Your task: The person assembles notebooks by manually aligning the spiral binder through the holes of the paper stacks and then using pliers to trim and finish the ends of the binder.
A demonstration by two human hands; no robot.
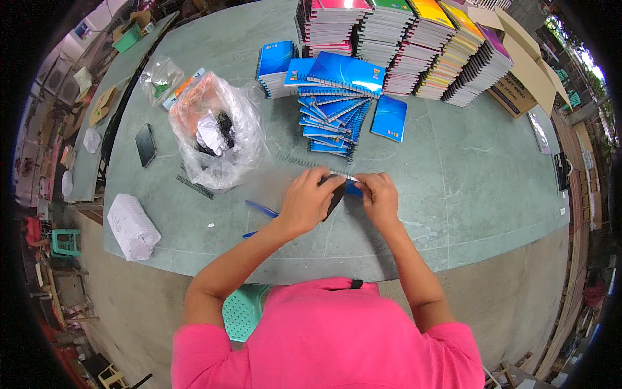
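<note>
Evidently both hands are busy with one spiral-bound notebook (353,188), held close to the middle of the tabletop's near edge: the left hand (306,200) is clasped over its dark panel and bound edge, while the right hand (379,198) pinches the other end of that edge between thumb and fingers. A thin coil (298,160) trails leftward past the left fingers.

Printing shows in several places. The blue notebooks (350,71) piled toward the far edge carry a small multicoloured block of lettering on their covers, as does the single blue notebook (389,117) lying just right of the pile. Black capitals run along the carton (515,91) at the far right corner. Marks on the white bundle (133,227) by the near left corner are too small to read.

Tall notebook stacks (398,39) line the far edge. Bare tabletop (483,188) stretches from the right hand to the right edge, where a black object (562,170) lies. Left is tighter: blue handles (260,208) lie just beside the left forearm, and beyond them come dark loose coils (197,187), a clear plastic bag (253,139) and a flat dark slab (146,144) near the left edge.
</note>
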